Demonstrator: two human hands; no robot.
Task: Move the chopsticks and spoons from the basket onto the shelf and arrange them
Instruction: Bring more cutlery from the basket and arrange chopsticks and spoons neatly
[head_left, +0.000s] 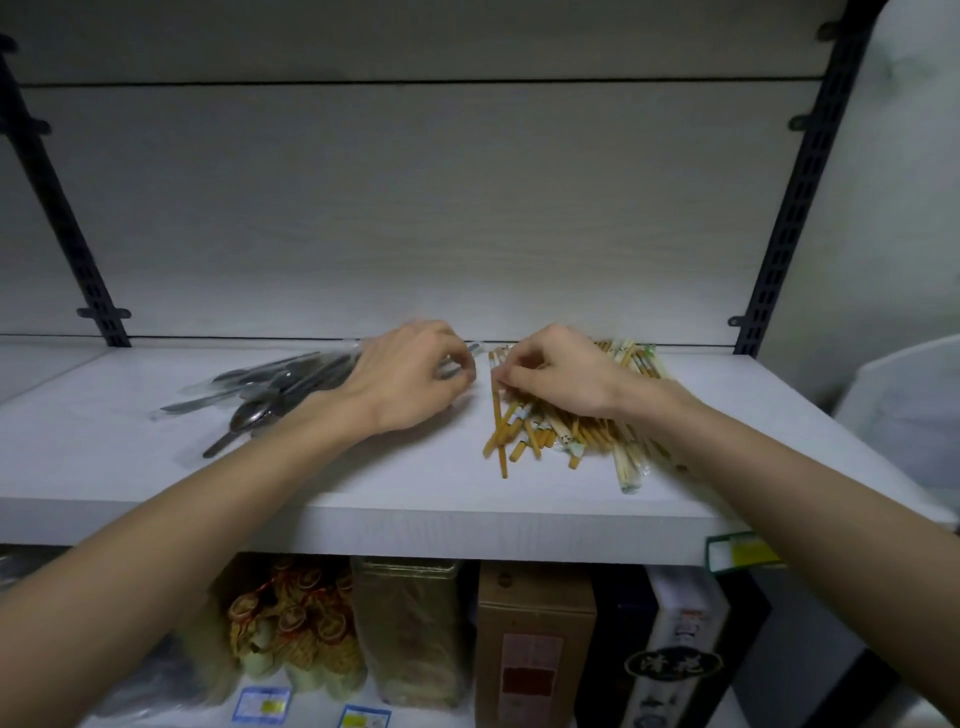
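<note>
On the shelf (363, 499), the right hand (558, 376) pinches one stick at the chopsticks' (561, 431) left edge, lying near-to-far; the left hand (410, 376), fingers curled, rests on the spoons (270, 395).

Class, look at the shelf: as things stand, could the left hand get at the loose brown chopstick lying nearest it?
Probably yes. The left hand rests beside the spoons, with bare shelf between it and that chopstick; the right hand already pinches its far end.
</note>
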